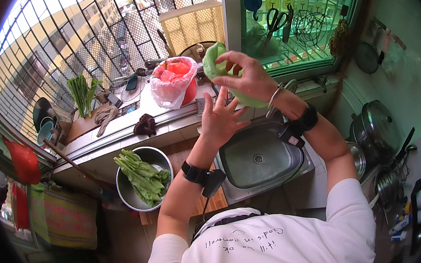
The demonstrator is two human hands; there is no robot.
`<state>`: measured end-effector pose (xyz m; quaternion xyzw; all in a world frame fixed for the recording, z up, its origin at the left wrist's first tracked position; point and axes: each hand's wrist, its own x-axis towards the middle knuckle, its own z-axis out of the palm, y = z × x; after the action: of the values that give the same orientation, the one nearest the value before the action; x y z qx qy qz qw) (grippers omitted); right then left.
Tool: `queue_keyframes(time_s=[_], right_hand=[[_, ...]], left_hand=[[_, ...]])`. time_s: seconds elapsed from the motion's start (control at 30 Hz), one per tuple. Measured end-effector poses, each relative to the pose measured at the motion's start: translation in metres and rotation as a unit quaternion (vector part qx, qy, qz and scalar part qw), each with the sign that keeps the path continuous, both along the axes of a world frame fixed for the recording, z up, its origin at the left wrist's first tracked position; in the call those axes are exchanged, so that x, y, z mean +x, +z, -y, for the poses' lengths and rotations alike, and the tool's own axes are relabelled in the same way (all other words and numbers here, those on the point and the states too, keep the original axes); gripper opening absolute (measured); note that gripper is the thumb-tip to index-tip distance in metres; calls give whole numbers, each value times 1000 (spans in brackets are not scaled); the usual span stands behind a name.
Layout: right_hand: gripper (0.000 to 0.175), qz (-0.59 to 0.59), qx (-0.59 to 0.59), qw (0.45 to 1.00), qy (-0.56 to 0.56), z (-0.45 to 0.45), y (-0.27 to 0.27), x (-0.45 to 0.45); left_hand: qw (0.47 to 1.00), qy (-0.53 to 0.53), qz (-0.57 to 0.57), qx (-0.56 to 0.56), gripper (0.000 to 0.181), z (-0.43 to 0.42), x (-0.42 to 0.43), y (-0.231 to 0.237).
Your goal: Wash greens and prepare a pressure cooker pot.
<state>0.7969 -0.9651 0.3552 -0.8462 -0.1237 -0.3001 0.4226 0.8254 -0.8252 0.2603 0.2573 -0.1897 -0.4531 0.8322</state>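
Observation:
Raised over the back edge of the sink, my right hand [246,75] pinches a light green cloth [214,60] between thumb and fingers. Part of the cloth hangs down behind that hand and wrist. My left hand [221,119] is just below and to the left, its fingers spread and holding nothing. Beneath both hands lies a stainless steel sink [258,138] with a round drain. To the left, a metal bowl [122,193] holds long leafy greens [141,178]. It rests partly on a wooden board [217,197] beside the sink.
A small bin lined with a plastic bag [170,93] stands on the window ledge. Further left are more upright greens [82,94] and a dark cloth [145,125]. Scissors [276,22] hang on the window. Lidded pots [375,123] stand at right.

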Motion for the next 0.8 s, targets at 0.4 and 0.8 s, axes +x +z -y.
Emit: queue_keyframes(time_s=[0.4, 0.8], right_hand=[[42, -7, 483, 870, -97, -58, -168, -46], [18, 192, -240, 880, -362, -40, -128, -35]], left_hand=[[984, 111, -28, 136, 39, 17, -49, -82], [982, 151, -109, -6, 40, 38, -72, -53]])
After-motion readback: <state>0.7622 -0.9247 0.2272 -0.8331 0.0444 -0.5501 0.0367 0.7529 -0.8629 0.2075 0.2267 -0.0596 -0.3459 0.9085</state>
